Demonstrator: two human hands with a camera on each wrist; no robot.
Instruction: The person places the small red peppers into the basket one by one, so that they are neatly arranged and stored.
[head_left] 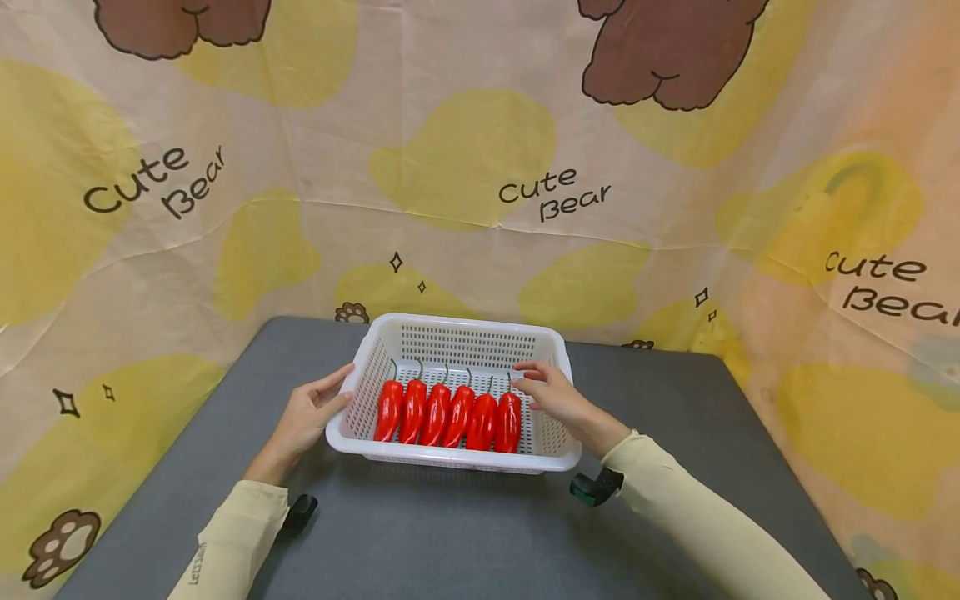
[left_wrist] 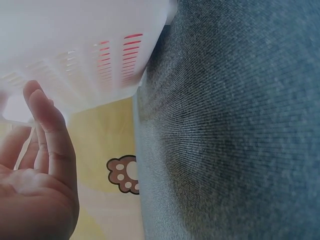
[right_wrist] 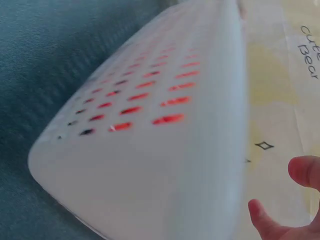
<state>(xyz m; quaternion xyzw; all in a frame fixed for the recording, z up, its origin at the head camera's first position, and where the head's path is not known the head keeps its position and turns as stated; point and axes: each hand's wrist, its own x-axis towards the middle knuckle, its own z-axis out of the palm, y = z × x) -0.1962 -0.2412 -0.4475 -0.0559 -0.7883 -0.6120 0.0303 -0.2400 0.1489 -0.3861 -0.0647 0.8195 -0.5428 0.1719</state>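
Note:
A white plastic basket with slotted walls sits on the grey table. Several glossy red peppers lie side by side in it, their thin green stems pointing to the far wall. My left hand holds the basket's left rim, thumb and fingertips at its edge; the left wrist view shows fingers close against the outer wall. Over the basket's right end, my right hand hovers with fingers spread near the rightmost pepper's stem. In the right wrist view its fingertips appear apart, beyond the rim.
The grey table extends in front and to both sides of the basket. A patterned cloth with bears and "Cute Bear" lettering hangs behind the table and at its sides. Dark wrist devices sit under both sleeves.

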